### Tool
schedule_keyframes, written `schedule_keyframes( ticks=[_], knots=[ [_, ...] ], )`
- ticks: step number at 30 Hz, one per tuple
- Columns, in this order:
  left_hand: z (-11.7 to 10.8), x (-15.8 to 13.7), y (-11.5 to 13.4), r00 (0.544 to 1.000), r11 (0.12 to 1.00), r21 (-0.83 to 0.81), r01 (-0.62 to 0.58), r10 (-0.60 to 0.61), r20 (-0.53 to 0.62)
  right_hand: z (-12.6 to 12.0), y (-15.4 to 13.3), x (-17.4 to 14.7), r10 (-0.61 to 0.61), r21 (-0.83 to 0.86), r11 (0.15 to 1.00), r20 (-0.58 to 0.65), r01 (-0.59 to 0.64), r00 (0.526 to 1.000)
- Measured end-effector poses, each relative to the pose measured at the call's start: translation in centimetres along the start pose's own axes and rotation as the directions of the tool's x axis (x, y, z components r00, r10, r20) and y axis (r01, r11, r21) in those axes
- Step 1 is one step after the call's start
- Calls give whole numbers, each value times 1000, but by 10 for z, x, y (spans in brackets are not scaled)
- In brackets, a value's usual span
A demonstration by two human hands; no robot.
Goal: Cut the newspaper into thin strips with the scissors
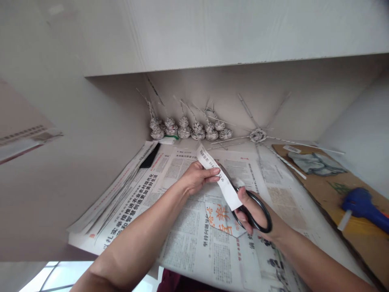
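Note:
Between thumb and fingers, my left hand (200,177) pinches a narrow strip of newspaper (230,194) printed with black characters along its upper part. The strip slants down to the right, and its white lower end lies by my right hand (251,209). That hand is closed round the black loop handles of a pair of scissors (267,221). The scissor blades run up and left behind the strip, partly hidden by it. Whether they touch the paper I cannot tell. Below both hands, a clear piece with orange characters (223,219) rests on the spread newspaper (188,239).
Several woven paper gourds (184,127) line the back wall. A star-shaped woven piece (257,135) with long paper sticks leans beside them. Stacked newspapers (121,190) and a dark phone-like slab (151,156) are left. A blue glue gun (361,205) lies on cardboard (322,190) at right.

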State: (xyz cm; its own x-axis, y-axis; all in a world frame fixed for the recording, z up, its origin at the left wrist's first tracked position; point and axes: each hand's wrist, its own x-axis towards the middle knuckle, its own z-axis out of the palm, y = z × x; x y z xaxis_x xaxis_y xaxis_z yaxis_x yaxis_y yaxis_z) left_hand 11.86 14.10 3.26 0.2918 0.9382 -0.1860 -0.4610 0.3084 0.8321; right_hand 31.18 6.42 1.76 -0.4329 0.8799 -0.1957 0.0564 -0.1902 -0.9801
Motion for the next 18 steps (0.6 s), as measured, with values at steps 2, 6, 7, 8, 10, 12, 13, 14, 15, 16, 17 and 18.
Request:
schedule_keyframes(
  ticks=[2, 6, 7, 8, 10, 12, 13, 14, 15, 16, 17, 18],
  knots=[
    [0, 0, 0, 1000, 1000, -3, -3, 3, -3, 2, -1, -1, 7, -9, 1000, -32, -7, 999],
    [-1, 2, 0, 1000, 1000, -23, -9, 9, -15, 4, -4, 0, 19, -14, 1000, -58, -20, 998],
    [-2, 3, 1, 1000, 1000, -30, -7, 7, -17, 3, -5, 1, 19, -15, 1000, -59, -20, 998],
    [-2, 4, 1, 1000, 999, -37, -2, 2, -18, 2, -6, 1, 19, -17, 1000, -57, -20, 998],
    [-4, 5, 2, 1000, 999, -47, 16, -17, -17, 1, -7, 1, 23, -21, 1000, -44, -24, 999],
    [-5, 6, 2, 999, 998, -59, 30, -31, -19, -1, -7, 0, 32, -21, 999, -20, -32, 999],
    [-6, 6, 2, 999, 997, -67, 32, -34, -24, -1, -6, 0, 36, -21, 999, -8, -37, 999],
    [-6, 6, 3, 999, 996, -78, 31, -33, -31, -2, -5, 0, 40, -20, 999, 1, -40, 999],
    [-6, 6, 3, 999, 995, -91, 26, -30, -41, -2, -4, 0, 42, -17, 999, 7, -42, 999],
    [-5, 6, 3, 998, 994, -105, 19, -24, -51, -3, -3, 1, 42, -14, 999, 10, -42, 999],
    [-5, 6, 4, 998, 993, -116, 12, -19, -61, -3, -2, 1, 42, -10, 999, 13, -42, 999],
    [-4, 6, 4, 997, 992, -124, 4, -13, -70, -4, -1, 2, 42, -5, 999, 15, -42, 999]
  ],
)
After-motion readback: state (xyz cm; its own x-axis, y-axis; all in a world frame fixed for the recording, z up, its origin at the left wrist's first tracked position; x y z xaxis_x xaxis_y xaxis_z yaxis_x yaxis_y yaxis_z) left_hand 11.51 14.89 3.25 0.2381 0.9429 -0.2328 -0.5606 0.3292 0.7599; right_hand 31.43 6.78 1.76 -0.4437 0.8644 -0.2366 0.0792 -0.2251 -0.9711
